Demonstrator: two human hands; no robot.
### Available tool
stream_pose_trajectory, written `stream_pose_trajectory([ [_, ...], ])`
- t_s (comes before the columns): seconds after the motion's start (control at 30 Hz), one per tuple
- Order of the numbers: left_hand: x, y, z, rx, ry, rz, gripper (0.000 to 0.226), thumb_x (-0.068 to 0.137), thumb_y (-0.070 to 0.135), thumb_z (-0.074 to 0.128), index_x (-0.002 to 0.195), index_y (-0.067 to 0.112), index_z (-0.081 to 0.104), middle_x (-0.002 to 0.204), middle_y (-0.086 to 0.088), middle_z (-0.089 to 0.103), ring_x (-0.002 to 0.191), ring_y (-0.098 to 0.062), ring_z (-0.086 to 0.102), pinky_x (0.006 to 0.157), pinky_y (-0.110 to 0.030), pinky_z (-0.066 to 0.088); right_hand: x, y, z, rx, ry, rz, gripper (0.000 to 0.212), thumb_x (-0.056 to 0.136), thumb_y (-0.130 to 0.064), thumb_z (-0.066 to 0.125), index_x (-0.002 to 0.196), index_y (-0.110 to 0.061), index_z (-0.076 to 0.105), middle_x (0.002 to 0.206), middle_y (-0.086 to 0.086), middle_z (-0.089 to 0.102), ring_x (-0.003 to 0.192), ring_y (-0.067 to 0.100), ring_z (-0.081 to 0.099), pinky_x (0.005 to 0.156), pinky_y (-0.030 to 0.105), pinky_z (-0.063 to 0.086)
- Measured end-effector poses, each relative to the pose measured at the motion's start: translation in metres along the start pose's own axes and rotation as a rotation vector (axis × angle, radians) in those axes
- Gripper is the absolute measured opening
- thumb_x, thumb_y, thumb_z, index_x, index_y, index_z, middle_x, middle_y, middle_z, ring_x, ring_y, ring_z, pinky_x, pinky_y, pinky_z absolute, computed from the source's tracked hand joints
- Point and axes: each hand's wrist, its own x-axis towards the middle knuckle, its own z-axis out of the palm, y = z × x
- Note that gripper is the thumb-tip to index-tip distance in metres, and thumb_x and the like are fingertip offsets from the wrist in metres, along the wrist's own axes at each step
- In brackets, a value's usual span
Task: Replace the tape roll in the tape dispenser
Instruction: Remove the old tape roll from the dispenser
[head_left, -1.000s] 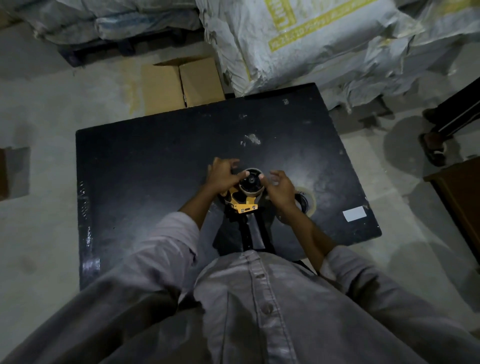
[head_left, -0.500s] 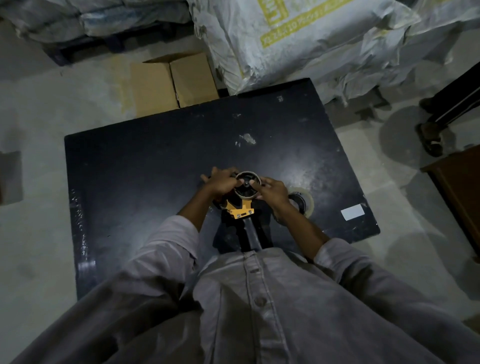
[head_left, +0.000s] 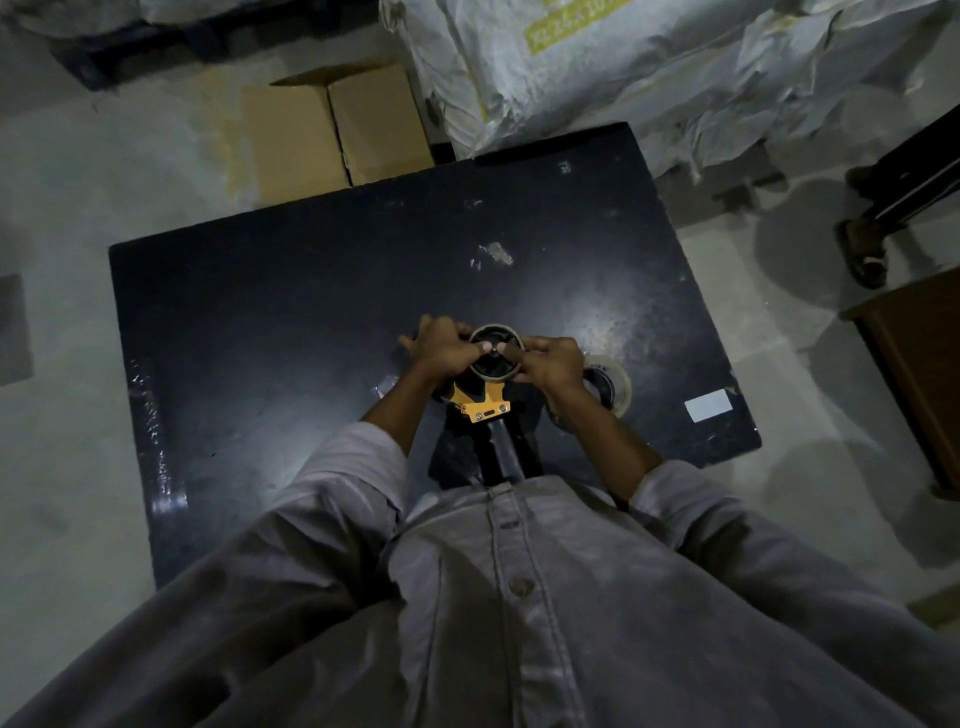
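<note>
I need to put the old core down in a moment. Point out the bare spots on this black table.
The black table is bare across its left half, and along the far edge near the cardboard box. It is crowded in the near middle: both hands hold the tape dispenser, the tape roll lies just right, then a white label.

The tape dispenser stood near the middle of the surface, toward its near edge, with a roll on its far end. The left hand lay against the roll's left side, the right hand against its right. A second roll lay flat just right of the right hand. Behind the surface's far edge sat a cardboard box on the floor, sacks to its right.
</note>
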Motion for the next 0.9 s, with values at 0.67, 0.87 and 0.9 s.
stream_pose_trajectory([
  [0.67, -0.010, 0.011, -0.014, 0.142, -0.139, -0.095, 0.052, 0.098, 0.067, 0.068, 0.112, 0.020, 0.085, 0.150, -0.010, 0.067, 0.165, -0.043, 0.024, 0.128, -0.079, 0.003, -0.004, 0.005, 0.002, 0.014, 0.007, 0.070, 0.057, 0.082, -0.028, 0.101, 0.103, 0.019, 0.077, 0.102, 0.030, 0.083, 0.096, 0.040, 0.085, 0.085, 0.049, 0.072],
  [0.87, -0.011, 0.011, -0.010, 0.087, -0.046, -0.101, 0.047, 0.090, 0.063, 0.078, 0.108, 0.021, 0.086, 0.141, -0.007, 0.074, 0.161, -0.039, 0.035, 0.127, -0.077, 0.005, -0.008, -0.006, -0.001, 0.033, -0.031, 0.082, 0.047, 0.083, -0.021, 0.101, 0.100, 0.015, 0.076, 0.109, 0.032, 0.082, 0.102, 0.041, 0.084, 0.083, 0.045, 0.072],
  [0.9, -0.013, 0.012, -0.009, 0.084, -0.032, -0.103, 0.046, 0.091, 0.063, 0.077, 0.109, 0.022, 0.086, 0.140, -0.006, 0.075, 0.160, -0.038, 0.037, 0.127, -0.077, 0.006, -0.009, -0.006, -0.002, 0.031, -0.034, 0.080, 0.042, 0.084, -0.022, 0.101, 0.097, 0.010, 0.077, 0.108, 0.029, 0.083, 0.101, 0.039, 0.085, 0.081, 0.042, 0.073],
])
